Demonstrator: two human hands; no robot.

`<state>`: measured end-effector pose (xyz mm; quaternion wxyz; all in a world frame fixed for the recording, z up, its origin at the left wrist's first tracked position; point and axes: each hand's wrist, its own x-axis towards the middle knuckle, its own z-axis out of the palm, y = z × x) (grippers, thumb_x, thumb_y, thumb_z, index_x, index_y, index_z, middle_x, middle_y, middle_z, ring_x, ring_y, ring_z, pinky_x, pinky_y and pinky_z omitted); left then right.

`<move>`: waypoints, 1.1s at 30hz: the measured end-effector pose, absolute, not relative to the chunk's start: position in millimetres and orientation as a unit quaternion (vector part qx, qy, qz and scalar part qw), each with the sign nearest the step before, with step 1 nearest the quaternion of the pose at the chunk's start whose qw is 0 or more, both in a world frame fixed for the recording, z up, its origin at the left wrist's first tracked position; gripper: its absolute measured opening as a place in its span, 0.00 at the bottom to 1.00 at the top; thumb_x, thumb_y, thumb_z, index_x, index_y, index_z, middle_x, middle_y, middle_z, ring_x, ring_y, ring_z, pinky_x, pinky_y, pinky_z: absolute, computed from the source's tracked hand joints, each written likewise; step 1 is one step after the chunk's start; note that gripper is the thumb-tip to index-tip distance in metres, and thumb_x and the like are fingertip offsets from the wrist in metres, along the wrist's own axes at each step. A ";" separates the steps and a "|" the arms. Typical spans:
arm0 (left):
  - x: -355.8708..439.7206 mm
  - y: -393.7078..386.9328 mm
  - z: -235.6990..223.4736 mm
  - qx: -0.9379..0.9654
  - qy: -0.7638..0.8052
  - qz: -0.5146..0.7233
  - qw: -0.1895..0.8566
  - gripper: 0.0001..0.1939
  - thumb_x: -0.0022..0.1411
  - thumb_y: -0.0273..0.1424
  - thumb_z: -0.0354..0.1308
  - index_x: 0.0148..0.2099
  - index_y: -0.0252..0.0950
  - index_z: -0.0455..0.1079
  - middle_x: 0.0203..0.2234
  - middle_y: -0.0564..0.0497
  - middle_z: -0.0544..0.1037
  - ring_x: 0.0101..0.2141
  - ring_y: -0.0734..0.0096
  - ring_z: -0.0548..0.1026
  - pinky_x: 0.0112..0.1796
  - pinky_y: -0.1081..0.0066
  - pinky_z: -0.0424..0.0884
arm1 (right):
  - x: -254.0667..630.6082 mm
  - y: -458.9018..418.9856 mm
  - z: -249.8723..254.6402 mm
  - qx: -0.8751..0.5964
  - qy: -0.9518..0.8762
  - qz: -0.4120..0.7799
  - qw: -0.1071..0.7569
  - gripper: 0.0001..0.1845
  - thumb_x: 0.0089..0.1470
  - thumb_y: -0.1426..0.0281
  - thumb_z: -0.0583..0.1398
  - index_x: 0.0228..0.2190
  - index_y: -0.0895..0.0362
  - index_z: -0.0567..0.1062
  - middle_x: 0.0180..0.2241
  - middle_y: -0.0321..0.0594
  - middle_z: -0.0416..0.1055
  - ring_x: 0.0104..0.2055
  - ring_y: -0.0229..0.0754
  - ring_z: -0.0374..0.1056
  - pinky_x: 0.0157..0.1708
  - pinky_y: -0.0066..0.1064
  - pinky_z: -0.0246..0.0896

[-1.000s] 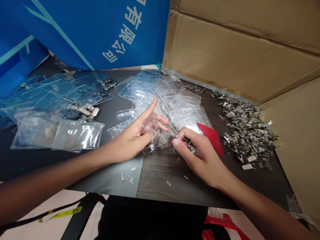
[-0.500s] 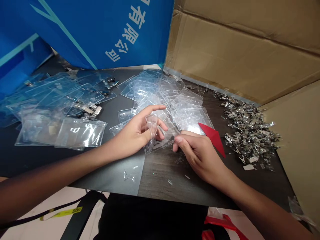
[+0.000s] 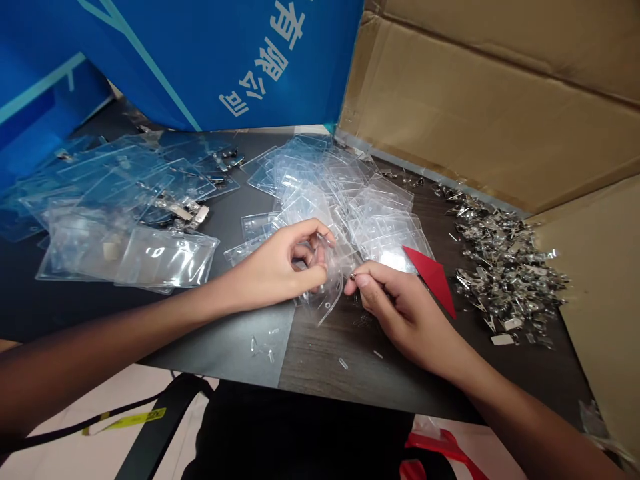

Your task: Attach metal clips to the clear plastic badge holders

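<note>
Gripping a bent sleeve in the left hand, between thumb and curled fingers, above the middle of the table. Pinching a tiny metal bit between thumb and forefinger of the right hand, with the other fingers folded in; cannot tell what lies inside the palm. Near the free side of the bent sleeve with the right fingertips; cannot tell whether touching.

Crowded on the far side of both hands by the middle pile, all clear sleeves. Blocked just right of the right hand by a red piece, lying against that pile. Hemmed in farther right by a heap of clips, backed by cardboard. Taken up on the left by the left pile, with metal clips among its sleeves, and backed by a blue panel.

Roomier on the near part of the table, dotted with small loops. Split there between grey and dark wood grain. Bounded by a near edge running beneath both forearms, above black clothing. Open also along a grey lane between left and middle piles, crossed at its near end by the left forearm.
</note>
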<state>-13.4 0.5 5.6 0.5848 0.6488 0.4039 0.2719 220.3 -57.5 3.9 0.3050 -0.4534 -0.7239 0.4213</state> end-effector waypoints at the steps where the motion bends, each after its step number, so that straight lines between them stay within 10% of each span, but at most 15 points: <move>1: -13.4 1.0 5.8 0.653 0.401 0.271 0.583 0.15 0.58 0.25 0.65 0.48 0.36 0.71 0.36 0.54 0.74 0.31 0.71 0.78 0.32 0.70 0.75 | 220.6 -57.1 4.6 -0.447 -0.721 0.434 0.302 0.17 0.78 0.65 0.54 0.37 0.55 0.78 0.29 0.32 0.73 0.29 0.36 0.65 0.33 0.30 0.58; 11: -10.9 -2.2 4.7 0.670 0.409 0.244 0.570 0.20 0.58 0.31 0.68 0.53 0.37 0.71 0.36 0.53 0.71 0.35 0.68 0.75 0.34 0.69 0.72 | 220.5 -55.5 3.9 -0.391 -0.706 0.518 0.283 0.12 0.75 0.66 0.59 0.38 0.54 0.80 0.37 0.37 0.79 0.40 0.40 0.73 0.44 0.32 0.65; 21: -13.0 -3.4 6.5 0.651 0.350 0.265 0.619 0.26 0.62 0.27 0.67 0.61 0.40 0.67 0.39 0.52 0.67 0.41 0.67 0.72 0.47 0.66 0.73 | 215.9 -55.1 -0.8 -0.439 -0.630 0.565 0.303 0.11 0.68 0.64 0.68 0.34 0.54 0.78 0.26 0.30 0.68 0.27 0.35 0.61 0.29 0.30 0.56; 33: -18.5 2.9 1.5 0.655 0.257 0.268 0.658 0.39 0.59 0.31 0.75 0.69 0.46 0.65 0.40 0.51 0.67 0.38 0.67 0.68 0.37 0.69 0.71 | 216.5 -62.1 10.6 -0.406 -0.667 0.546 0.303 0.07 0.64 0.70 0.69 0.45 0.54 0.84 0.41 0.42 0.81 0.38 0.42 0.75 0.36 0.35 0.71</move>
